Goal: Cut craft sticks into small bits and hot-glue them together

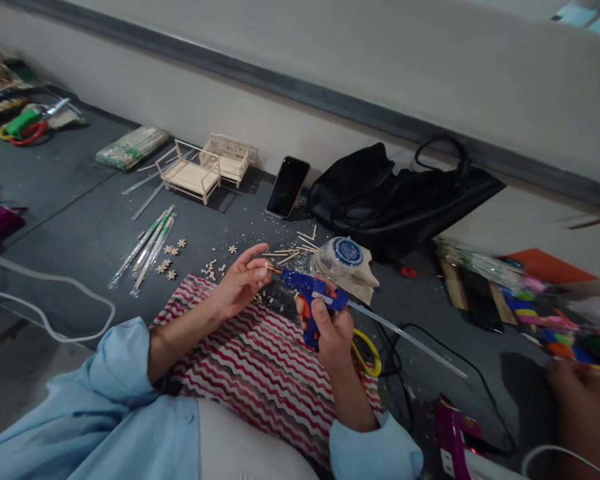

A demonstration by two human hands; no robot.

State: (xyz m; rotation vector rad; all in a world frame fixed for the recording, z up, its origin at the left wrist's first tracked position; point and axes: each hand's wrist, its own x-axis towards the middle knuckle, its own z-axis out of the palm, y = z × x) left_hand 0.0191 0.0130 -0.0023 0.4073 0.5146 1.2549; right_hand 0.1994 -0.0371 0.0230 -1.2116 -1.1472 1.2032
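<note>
My right hand (334, 328) is wrapped round the grip of a blue hot glue gun (303, 283), which points left. A long clear glue stick (410, 335) juts out of its back end. My left hand (243, 281) pinches a small pale wooden piece (269, 265) at the gun's nozzle; the piece's exact shape is too small to make out. Just beyond my hands lie thin wooden sticks (307, 244), small flower-shaped wooden pieces (171, 251) and tiny cut bits (210, 269). A red-and-white wavy-striped cloth (250, 360) is spread beneath my forearms.
Two miniature wooden benches (193, 180) stand by the wall, near a phone (288, 187) and a black bag (395, 200). A lidded jar (337, 257) sits behind the gun. Yellow-handled scissors (367, 353) and black cable (460, 357) lie right. Another person's hand (583, 400) shows far right.
</note>
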